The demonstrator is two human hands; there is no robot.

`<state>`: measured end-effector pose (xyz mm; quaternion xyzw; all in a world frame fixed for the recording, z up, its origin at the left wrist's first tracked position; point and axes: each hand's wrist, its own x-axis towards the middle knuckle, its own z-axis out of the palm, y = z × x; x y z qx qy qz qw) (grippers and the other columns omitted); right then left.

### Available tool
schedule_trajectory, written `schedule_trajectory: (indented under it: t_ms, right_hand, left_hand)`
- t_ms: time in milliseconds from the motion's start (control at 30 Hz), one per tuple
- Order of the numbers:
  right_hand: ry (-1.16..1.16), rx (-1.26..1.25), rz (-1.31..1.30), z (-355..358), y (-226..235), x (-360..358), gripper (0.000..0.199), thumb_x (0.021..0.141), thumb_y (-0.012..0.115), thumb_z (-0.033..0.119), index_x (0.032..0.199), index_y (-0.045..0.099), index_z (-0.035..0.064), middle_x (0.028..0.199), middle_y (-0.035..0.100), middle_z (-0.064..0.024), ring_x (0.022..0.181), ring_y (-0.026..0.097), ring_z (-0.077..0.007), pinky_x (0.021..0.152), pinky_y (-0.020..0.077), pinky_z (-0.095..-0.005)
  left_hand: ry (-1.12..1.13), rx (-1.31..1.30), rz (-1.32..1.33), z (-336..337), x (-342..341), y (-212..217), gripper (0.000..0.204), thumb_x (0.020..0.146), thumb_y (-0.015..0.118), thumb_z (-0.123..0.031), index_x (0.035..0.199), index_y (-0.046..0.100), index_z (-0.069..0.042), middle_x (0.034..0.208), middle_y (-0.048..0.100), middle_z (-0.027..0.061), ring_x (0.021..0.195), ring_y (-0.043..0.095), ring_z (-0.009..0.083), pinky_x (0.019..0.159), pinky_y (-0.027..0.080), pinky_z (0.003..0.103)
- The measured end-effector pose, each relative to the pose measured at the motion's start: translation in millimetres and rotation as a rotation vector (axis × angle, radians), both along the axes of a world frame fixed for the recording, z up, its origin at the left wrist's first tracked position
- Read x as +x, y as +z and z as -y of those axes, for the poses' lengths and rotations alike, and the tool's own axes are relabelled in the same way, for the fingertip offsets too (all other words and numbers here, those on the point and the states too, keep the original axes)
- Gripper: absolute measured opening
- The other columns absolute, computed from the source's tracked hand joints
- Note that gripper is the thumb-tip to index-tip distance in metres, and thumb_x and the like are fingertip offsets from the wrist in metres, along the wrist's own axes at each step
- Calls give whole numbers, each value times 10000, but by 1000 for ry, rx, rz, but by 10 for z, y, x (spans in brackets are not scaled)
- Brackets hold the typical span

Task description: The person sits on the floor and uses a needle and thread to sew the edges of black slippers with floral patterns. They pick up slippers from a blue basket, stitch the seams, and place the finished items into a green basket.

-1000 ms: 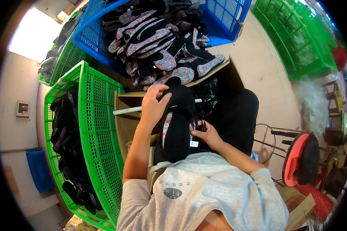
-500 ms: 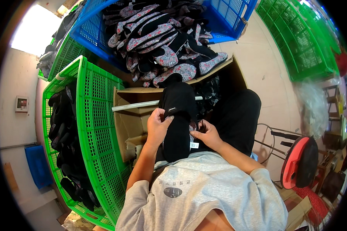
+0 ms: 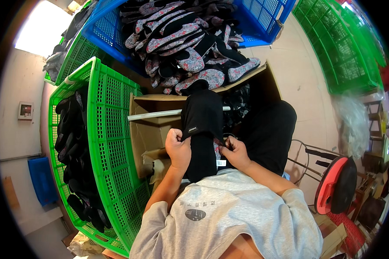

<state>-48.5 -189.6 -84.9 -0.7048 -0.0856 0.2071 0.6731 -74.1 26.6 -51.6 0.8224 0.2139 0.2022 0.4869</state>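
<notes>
A black cloth piece [image 3: 202, 113] with a small label on its edge lies over my left knee. My left hand [image 3: 178, 149] is closed on the edge beside that label, knuckles up. At the opposite edge my right hand [image 3: 236, 152] pinches the cloth between thumb and fingers. Between the hands, a strip of floral fabric [image 3: 216, 149] shows next to a white tag [image 3: 221, 163]. The cloth's underside is hidden, and its exact kind is unclear.
An open cardboard box [image 3: 145, 129] stands before my knees, crossed by a white rod [image 3: 155, 115]. Beyond it, a blue crate [image 3: 103, 32] holds a heap of black-and-floral, slipper-shaped pieces [image 3: 191, 60]. Green crates [image 3: 110, 142] stand at left and far right; a red-and-black round-ended object [image 3: 330, 185] is at right.
The cloth's labelled edge has come slightly toward my body. My left hand has curled into a tighter grip and shifted a little nearer; my right hand still pinches. The view has shifted slightly.
</notes>
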Motion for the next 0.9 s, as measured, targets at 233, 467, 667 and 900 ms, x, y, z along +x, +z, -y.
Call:
schedule_trajectory:
  t_ms: [233,467,667,900]
  right_hand:
    - [23,-2,-24,15,0,12,267,831,700,23,730,454,38,660,403,18,634,375,-79,573,349,-268]
    - [58,-22,10,14,78,26,201,849,684,31,769,500,29,663,408,29,637,378,-69,575,345,-259]
    - [71,31,-16,10,119,58,226,868,697,57,772,495,31,699,434,31,662,387,-70,590,362,-256]
    - [67,33,6,34,-7,98,287,889,740,110,767,482,75,719,447,39,674,415,-56,610,391,-236]
  left_hand:
    - [-46,-427,127,29,-16,-36,302,820,622,140,841,420,-84,799,443,-19,710,435,56,651,414,213]
    - [-31,-476,99,70,-68,83,242,880,618,82,880,436,-78,813,472,-20,725,458,49,668,418,205]
    - [-64,-225,-89,-59,0,-39,278,811,667,101,969,495,-49,887,540,28,820,537,82,720,454,226]
    - [-300,642,180,168,322,597,459,668,781,-7,1111,691,-89,1099,586,111,1052,559,310,942,433,425]
